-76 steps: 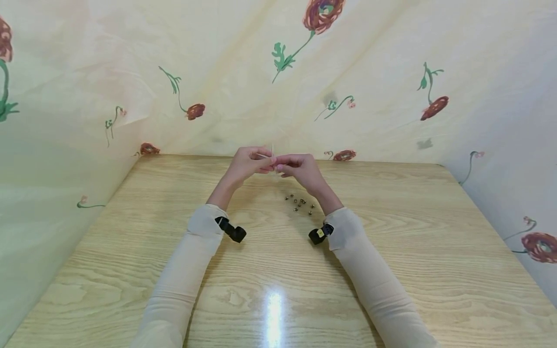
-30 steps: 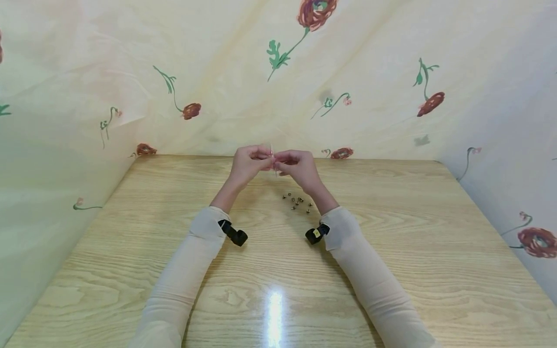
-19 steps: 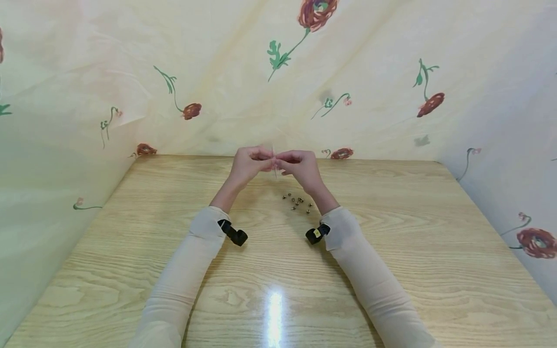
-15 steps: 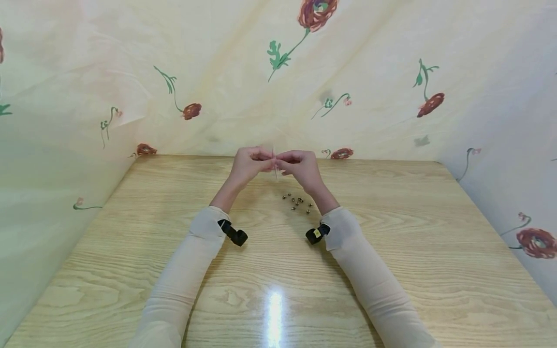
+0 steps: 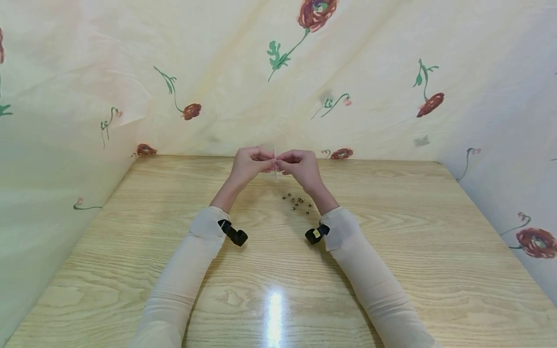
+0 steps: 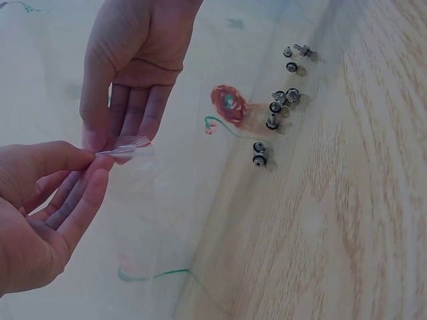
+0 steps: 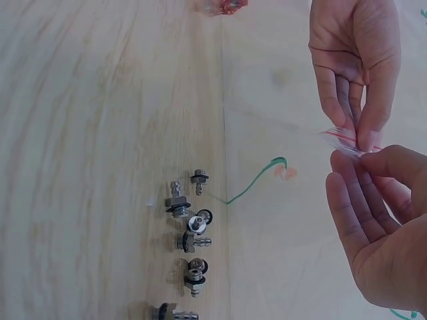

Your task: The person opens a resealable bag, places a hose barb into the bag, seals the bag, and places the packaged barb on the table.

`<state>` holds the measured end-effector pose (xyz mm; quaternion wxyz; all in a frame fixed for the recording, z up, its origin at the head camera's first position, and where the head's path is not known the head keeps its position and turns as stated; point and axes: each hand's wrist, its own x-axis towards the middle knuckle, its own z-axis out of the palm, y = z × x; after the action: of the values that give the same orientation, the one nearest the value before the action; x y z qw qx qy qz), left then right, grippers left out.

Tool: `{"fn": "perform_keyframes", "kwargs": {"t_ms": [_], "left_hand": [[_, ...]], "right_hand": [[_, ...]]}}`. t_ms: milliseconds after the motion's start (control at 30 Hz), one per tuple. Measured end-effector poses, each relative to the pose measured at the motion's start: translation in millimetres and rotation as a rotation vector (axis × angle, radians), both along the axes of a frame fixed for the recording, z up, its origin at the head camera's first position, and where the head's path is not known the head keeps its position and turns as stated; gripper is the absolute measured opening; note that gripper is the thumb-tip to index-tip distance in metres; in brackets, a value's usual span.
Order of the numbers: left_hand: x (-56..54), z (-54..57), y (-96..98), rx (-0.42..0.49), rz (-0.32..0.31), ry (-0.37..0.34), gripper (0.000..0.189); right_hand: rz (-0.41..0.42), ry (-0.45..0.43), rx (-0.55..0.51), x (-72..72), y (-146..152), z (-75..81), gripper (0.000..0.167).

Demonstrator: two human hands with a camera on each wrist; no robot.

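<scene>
A small clear zip-lock bag (image 7: 341,137) with a red line along its top is held up above the far part of the table. My left hand (image 5: 249,164) pinches it between thumb and fingers from the left. From the right, my right hand (image 5: 300,168) pinches it too, and the fingertips of both hands meet at the bag. The left wrist view shows the bag's creased, see-through edge (image 6: 127,152); much of the bag is hidden by the fingers. Several small metal barbed fittings (image 5: 297,203) with black rings lie loose on the table, below and nearer than the right hand.
The wood-grain table (image 5: 278,261) runs back to a pale cloth (image 5: 243,77) with printed red flowers, which also stands along both sides. A black wrist camera (image 5: 235,235) is strapped to the left sleeve and another camera (image 5: 316,234) to the right.
Since the earliest frame both hands have shifted slightly and the bag has turned a little between the fingertips. Over the last half second the hands stay almost still. The fittings lie unmoved.
</scene>
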<state>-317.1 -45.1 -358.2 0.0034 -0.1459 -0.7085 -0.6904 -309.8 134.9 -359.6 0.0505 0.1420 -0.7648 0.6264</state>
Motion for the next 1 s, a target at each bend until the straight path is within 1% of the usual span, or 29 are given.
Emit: {"fn": "perform_keyframes", "kwargs": {"t_ms": [400, 733, 1000], "left_hand": [[1.4, 0.6, 0.1, -0.004, -0.004, -0.031, 0.02], [0.9, 0.3, -0.9, -0.003, -0.015, -0.046, 0.021], [2.7, 3.2, -1.0, 0.0, -0.015, -0.07, 0.021]], "right_hand": [[-0.009, -0.054, -0.016, 0.3, 0.1, -0.3, 0.017], [0.005, -0.068, -0.039, 0.7, 0.3, -0.1, 0.019], [0.019, -0.084, -0.054, 0.9, 0.7, 0.1, 0.019]]}}
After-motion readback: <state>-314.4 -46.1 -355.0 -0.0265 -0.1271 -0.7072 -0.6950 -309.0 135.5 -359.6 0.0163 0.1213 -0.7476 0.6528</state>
